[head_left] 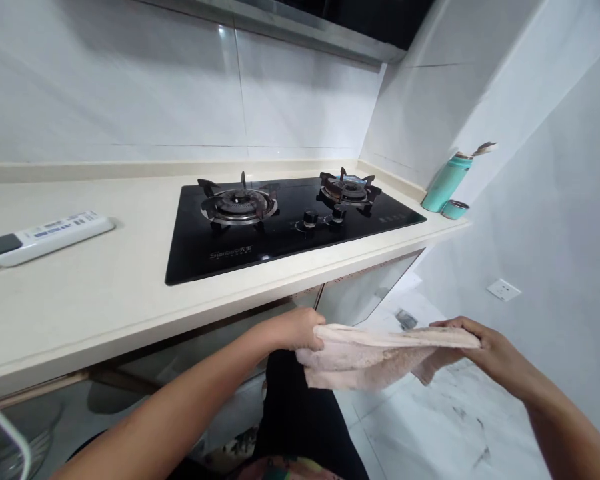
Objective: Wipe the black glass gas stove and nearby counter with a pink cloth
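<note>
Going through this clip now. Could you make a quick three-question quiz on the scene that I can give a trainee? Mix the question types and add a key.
1. Open question: What do the left hand and the right hand hold between them?
2. True or false: The black cooktop has three burners.
3. Fill in the blank: In this view, the teal container stands to the ____ of the cooktop.

Key:
1. A pale cloth with brownish patches.
2. False; it has two burners.
3. Right.
</note>
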A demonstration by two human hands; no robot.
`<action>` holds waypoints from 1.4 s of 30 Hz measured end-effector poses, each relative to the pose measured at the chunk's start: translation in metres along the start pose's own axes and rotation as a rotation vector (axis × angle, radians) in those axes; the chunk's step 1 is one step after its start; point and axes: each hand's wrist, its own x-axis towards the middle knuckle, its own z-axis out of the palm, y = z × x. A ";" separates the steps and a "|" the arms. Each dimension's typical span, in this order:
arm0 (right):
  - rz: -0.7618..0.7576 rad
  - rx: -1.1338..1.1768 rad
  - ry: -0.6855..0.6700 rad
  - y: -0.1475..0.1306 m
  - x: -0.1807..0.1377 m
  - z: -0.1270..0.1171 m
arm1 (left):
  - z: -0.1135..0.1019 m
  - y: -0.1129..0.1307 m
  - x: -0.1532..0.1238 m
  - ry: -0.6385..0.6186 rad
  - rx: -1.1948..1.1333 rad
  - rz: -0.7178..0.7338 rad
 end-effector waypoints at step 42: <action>0.308 0.259 0.160 0.080 0.017 0.006 | 0.080 -0.050 0.008 0.179 -0.380 -0.117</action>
